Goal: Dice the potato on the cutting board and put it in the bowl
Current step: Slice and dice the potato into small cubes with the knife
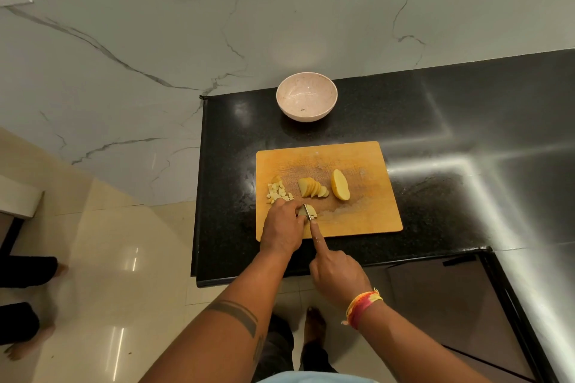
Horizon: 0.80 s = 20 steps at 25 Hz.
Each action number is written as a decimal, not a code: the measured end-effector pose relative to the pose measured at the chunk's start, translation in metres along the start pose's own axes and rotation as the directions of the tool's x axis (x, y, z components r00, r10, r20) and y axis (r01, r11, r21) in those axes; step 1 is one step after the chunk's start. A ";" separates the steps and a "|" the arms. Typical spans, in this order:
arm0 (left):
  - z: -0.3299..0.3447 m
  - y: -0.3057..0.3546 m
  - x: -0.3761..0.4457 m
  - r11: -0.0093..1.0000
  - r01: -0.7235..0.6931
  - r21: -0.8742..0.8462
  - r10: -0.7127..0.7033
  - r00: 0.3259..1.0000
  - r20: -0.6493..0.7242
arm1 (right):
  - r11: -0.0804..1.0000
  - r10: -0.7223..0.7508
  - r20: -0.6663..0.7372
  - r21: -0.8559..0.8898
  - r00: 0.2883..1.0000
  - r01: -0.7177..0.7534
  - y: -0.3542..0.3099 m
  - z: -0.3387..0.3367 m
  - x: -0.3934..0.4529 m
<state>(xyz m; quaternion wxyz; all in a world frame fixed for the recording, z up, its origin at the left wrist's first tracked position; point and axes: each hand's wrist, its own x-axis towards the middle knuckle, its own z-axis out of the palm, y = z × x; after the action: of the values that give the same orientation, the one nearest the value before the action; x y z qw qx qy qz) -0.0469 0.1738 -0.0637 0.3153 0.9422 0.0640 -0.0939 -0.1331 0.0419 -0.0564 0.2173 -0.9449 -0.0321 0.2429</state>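
Observation:
A wooden cutting board (357, 158) lies on the black counter. On it sit a pile of diced potato (278, 192) at the left, a fan of potato slices (312, 188) in the middle and a potato half (340, 184) to the right. My left hand (283, 225) holds down a small stack of potato slices (312, 211) near the board's front edge. My right hand (337, 274) grips a knife (308, 212), index finger stretched along its back, and the blade is in that stack. A pale pink bowl (306, 100) stands behind the board; it holds only a tiny speck.
The black counter (435, 121) has a left edge just beside the board and a front edge under my wrists. A marble wall rises behind the bowl. Another person's feet (28, 339) stand on the tiled floor at the far left.

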 end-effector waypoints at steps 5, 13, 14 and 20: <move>0.002 0.000 -0.002 0.999 0.026 -0.019 -0.026 1.000 -0.008 | 1.000 0.006 0.019 0.011 1.000 -0.006 0.010 0.005 -0.025; -0.004 -0.007 -0.010 0.996 -0.042 -0.081 0.044 0.999 0.030 | 0.998 0.005 -0.065 0.069 0.998 0.000 -0.002 -0.004 -0.014; -0.004 -0.008 -0.010 0.996 -0.049 -0.070 0.050 0.998 0.026 | 0.998 0.005 -0.062 0.067 0.998 0.000 -0.004 -0.005 -0.009; -0.004 -0.006 -0.005 1.000 -0.026 0.001 0.026 1.000 -0.008 | 0.999 0.016 -0.026 0.049 1.000 -0.015 -0.013 -0.003 0.007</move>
<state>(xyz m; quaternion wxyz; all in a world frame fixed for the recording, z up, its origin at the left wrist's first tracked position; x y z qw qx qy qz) -0.0520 0.1813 -0.0629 0.3156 0.9435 0.0532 -0.0860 -0.1250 0.0532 -0.0513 0.2390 -0.9425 -0.0157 0.2329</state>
